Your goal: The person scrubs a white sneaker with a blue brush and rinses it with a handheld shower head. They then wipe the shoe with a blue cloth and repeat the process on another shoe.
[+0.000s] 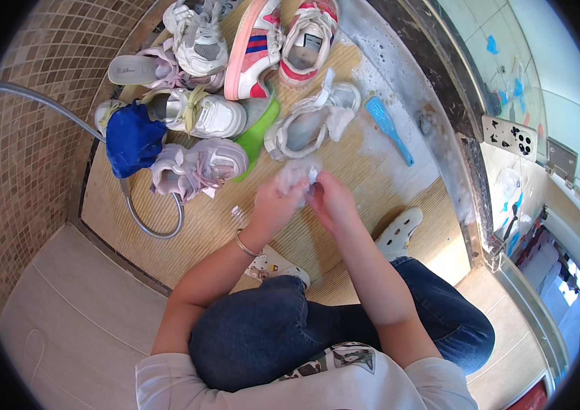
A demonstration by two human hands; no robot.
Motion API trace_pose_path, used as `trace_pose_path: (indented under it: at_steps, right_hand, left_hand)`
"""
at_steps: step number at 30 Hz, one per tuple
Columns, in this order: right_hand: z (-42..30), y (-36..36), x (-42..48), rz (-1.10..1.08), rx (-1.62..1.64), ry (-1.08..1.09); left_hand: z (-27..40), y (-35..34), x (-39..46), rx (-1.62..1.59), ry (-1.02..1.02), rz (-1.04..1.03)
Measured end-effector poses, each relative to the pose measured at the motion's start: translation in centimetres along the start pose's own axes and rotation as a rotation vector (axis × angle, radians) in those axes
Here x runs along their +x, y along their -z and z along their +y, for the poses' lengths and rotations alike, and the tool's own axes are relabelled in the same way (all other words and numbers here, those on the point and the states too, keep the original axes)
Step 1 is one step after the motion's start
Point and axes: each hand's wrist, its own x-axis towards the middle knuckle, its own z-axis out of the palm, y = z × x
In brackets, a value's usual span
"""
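Both my hands are together over the ribbed floor, on a small whitish, foam-covered thing (295, 175) whose kind cannot be told. My left hand (275, 201) has its fingers closed around it; my right hand (332, 197) pinches its right side, where a bit of white shows. Just beyond them lies a wet white sneaker (297, 134) with its tongue and straps spread out. A blue plastic brush (387, 125) rests to the right of that shoe, its bristles hidden. Suds cover the floor around the brush.
Several sneakers, among them a pink-and-white one (256, 51) and a lilac one (202, 166), crowd the far left beside a green-edged slipper (260, 128). A blue cloth-like item (135, 137) lies over a metal shower hose (154, 233). My clogs (277, 267) stand near my knees.
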Motion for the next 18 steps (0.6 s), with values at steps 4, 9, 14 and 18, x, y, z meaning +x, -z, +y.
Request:
trace_pose_path:
  at_steps: [4,9,14,18]
  right_hand:
    - [0.0,0.4,1.3,-0.017,0.090,-0.034]
    - [0.0,2.4,2.6,-0.185,0.211,-0.057]
    - [-1.0,0.6,1.5,-0.113,0.229,-0.086]
    - [-1.6,0.4,1.6,-0.168,0.188,-0.039]
  left_hand:
    - [2.4,0.4,0.3,0.674,-0.597,-0.066]
    - [1.2,-0.1,0.2,0.097,-0.147,0.093]
    - [0.6,1.5,0.6,-0.198,0.107,0.077]
    - [1.2,1.9,1.0,-0.252,0.070,0.003]
